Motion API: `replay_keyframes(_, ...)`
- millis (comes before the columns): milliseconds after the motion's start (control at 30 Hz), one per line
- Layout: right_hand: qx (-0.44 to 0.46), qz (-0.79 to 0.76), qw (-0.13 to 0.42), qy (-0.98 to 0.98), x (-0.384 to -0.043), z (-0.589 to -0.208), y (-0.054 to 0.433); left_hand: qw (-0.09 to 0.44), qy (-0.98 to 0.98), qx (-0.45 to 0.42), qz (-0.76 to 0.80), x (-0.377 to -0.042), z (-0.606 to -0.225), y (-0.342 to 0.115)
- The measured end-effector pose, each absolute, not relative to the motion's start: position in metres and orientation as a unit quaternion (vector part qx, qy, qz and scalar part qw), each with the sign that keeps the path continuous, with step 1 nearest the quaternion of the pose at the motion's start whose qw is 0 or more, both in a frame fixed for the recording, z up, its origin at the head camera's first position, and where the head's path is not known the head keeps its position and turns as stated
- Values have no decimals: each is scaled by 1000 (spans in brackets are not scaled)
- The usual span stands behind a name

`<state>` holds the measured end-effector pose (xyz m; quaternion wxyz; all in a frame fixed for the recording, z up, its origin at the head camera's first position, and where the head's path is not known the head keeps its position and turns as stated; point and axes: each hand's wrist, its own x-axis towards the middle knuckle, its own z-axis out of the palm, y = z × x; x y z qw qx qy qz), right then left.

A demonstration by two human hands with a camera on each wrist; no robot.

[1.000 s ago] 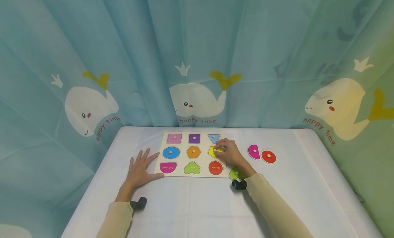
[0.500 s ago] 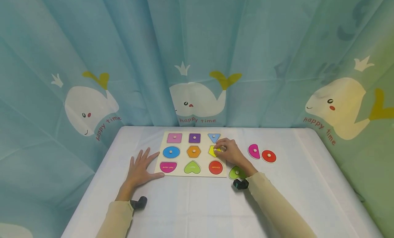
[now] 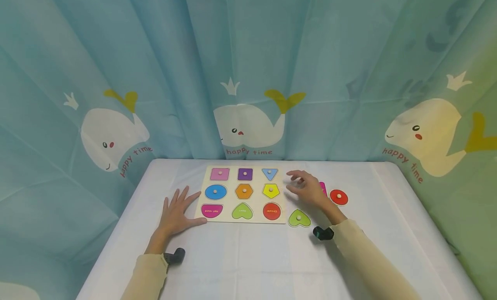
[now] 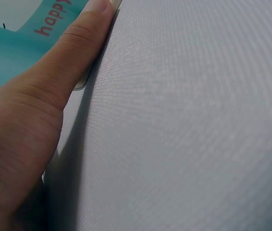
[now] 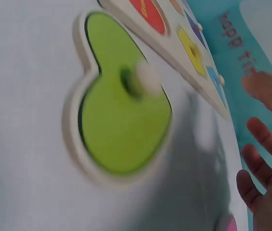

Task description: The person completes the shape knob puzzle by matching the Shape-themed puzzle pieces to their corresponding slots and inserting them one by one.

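A cream puzzle board (image 3: pixel 229 216) lies flat on the table with knobbed shape pieces in its upper two rows, among them a yellow pentagon (image 3: pixel 268 194). Its bottom row shows printed half-round, heart and circle recesses without knobs. My left hand (image 3: pixel 175 216) spreads along the board's left edge, thumb at the near corner. To the right of the board, my right hand (image 3: pixel 308 190) hovers with relaxed fingers and holds nothing. Below it lies a green heart piece (image 5: pixel 121 110) with a knob. Partly hidden behind that hand is a magenta half-round piece (image 3: pixel 323 187).
A red circle piece (image 3: pixel 339 197) lies right of the half-round piece on the white tablecloth (image 3: pixel 240 257). Behind the table's far edge hangs a blue curtain (image 3: pixel 248 41) printed with whales.
My right hand has let go of the yellow pentagon's knob and moved right, off the board. The pentagon stays in its place. The left hand has not moved.
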<state>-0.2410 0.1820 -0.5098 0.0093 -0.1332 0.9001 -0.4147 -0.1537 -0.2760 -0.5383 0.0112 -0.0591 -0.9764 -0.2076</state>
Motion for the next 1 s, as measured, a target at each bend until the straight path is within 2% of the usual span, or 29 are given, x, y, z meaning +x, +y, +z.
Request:
replay_keyframes(233,-138,-416,-62,897,-239,-507,220,17,-975,-62,-211,-153,-537,-276)
replay_keyframes(333,-134,-406,-76,901,-237,-507,235,18,-975,-64,-210,-153,-538,-275)
replay_keyframes(700,-88,-383,-48,918,-229,-513,279,17,-975,-64,-214,-151,-535,-275)
replay_keyframes(1000,-76,-368,-35,926,-227,-523,286,7,-976,-57,-211,-152,-536,-275)
